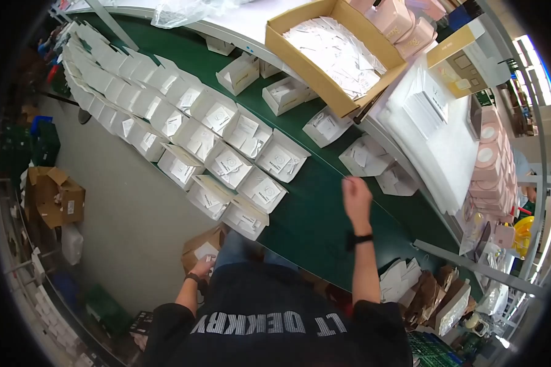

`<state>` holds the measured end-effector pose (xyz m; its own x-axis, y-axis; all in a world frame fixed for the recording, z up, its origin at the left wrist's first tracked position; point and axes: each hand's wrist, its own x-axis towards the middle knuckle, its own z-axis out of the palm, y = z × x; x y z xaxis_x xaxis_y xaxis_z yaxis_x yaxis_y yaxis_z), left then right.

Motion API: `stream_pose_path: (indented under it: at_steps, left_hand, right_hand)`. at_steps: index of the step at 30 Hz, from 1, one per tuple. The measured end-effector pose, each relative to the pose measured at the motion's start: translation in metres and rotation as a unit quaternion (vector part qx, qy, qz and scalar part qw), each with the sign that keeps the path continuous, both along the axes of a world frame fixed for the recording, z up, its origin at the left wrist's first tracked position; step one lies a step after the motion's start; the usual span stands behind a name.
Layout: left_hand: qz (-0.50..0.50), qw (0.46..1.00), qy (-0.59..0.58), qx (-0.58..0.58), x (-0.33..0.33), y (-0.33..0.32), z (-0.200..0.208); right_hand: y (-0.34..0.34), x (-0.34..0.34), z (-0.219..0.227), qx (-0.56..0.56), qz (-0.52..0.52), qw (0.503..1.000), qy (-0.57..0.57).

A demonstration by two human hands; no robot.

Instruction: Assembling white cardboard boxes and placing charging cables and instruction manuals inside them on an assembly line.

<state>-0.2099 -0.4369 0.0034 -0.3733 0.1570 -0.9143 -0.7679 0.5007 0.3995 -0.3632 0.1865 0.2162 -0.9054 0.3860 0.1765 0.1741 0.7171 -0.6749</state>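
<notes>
My right hand (357, 197), with a black band at its wrist, hovers over the green bench top (312, 214). Its fingers are curled in, and whether anything is between them is hidden. Low on the left, my left hand (203, 266) is closed on a small white piece (210, 259) beside a brown carton (197, 246) with white contents. Rows of open white boxes (281, 160) cover the bench to the left, with white cards (267, 193) and small white parts inside. The nearest open box (245, 221) stands at the bench edge by my body.
A shallow cardboard tray (274, 38) of white slips sits on the raised shelf. More white boxes (364, 160) stand beneath it. Pink boxes (488, 156) are stacked at right, and a metal bar (471, 264) crosses near torn packaging (425, 293). Another brown carton (70, 205) rests at left.
</notes>
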Motion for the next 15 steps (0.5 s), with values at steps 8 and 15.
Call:
stream_pose_path:
  at_steps: [8,15]
  left_hand:
    - [0.117,0.993,-0.006,-0.022,-0.106,-0.017,0.040]
    - [0.156,0.987,0.024,-0.008,-0.106,-0.027,0.049]
  right_hand:
    - [-0.128,-0.195,0.003,0.240,0.201,0.946,-0.082]
    - [-0.114,-0.213,-0.056,0.263,0.301,0.912,-0.092]
